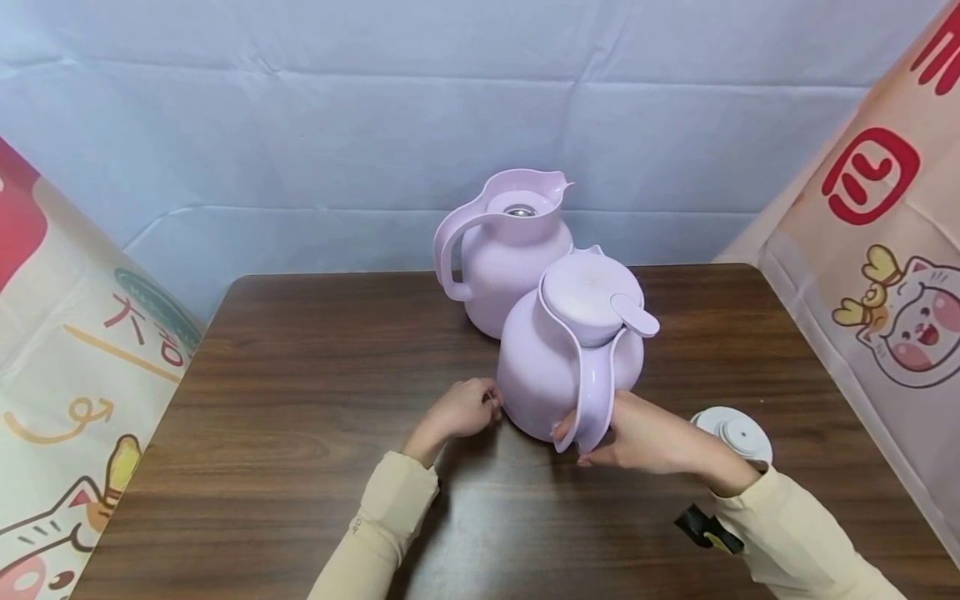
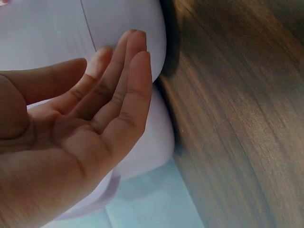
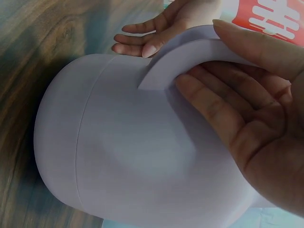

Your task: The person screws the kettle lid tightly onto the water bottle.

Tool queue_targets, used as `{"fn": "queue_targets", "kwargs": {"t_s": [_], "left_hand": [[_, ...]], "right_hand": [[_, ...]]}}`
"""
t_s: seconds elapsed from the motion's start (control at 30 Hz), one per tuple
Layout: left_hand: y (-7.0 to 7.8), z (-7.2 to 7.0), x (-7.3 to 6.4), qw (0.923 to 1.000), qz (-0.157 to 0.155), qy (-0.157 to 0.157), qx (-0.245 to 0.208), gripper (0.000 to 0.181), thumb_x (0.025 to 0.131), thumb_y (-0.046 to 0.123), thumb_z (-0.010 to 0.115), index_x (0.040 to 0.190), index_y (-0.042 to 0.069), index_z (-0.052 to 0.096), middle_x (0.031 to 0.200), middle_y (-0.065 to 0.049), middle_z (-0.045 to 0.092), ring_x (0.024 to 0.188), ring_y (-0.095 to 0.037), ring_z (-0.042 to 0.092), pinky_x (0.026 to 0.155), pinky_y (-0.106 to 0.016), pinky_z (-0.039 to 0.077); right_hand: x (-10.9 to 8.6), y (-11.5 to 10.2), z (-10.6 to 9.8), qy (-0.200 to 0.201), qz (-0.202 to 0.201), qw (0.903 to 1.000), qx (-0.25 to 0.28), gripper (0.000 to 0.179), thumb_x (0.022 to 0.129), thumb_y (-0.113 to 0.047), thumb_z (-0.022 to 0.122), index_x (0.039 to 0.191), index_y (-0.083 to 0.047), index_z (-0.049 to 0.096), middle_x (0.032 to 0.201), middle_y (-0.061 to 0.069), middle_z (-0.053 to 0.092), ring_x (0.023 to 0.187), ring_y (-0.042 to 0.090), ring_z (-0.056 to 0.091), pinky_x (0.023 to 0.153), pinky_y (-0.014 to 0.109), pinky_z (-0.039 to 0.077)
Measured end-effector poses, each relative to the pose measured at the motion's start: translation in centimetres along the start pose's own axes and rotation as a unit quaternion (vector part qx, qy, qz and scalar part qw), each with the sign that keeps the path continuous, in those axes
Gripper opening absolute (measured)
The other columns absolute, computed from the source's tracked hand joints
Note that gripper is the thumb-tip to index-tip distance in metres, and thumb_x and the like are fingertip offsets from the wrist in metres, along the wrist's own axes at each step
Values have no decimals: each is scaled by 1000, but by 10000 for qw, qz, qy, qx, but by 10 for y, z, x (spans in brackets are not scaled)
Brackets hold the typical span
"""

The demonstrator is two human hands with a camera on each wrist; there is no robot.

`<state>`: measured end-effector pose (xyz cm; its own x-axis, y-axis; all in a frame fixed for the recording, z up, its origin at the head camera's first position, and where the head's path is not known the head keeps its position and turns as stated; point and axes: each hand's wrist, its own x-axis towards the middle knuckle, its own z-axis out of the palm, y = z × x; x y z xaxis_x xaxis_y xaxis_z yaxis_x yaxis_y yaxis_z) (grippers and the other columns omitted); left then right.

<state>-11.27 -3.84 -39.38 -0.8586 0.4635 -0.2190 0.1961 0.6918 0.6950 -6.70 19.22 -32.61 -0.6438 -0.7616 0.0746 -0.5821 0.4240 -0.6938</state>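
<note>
While the right hand [image 1: 647, 433] grips the lidded jug [image 1: 534, 367] by its handle [image 1: 596, 396], presumably for control, the left hand [image 1: 465, 408], fingers loosely extended, lies just beside it.

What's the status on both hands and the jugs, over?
Right hand grips handle of the lidded front jug. Left hand empty, low beside that jug. Nearest obstacle: lidless rear jug, close behind; white round piece off right.
</note>
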Motion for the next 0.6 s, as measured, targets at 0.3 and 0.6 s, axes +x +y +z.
{"fn": "queue_targets", "kwargs": {"t_s": [0.3,0.6], "left_hand": [[1,4,2,9994,192,270,68,21,89,-3,45,78,4,62,74,-4,66,71,-13,61,70,-23,44],[4,10,10,9987,215,387,239,21,89,-1,46,79,6,62,77,-1,66,81,-18,61,74,-27,44]], "right_hand": [[-1,1,-1,-10,-90,9999,-90,30,71,3,72,97,-11,66,95,-5,65,91,10,59,80,28,46],[-6,7,-5,41,78,9998,-183,32,69,4,72,97,-11,66,95,-6,65,91,8,58,79,26,45]]}}
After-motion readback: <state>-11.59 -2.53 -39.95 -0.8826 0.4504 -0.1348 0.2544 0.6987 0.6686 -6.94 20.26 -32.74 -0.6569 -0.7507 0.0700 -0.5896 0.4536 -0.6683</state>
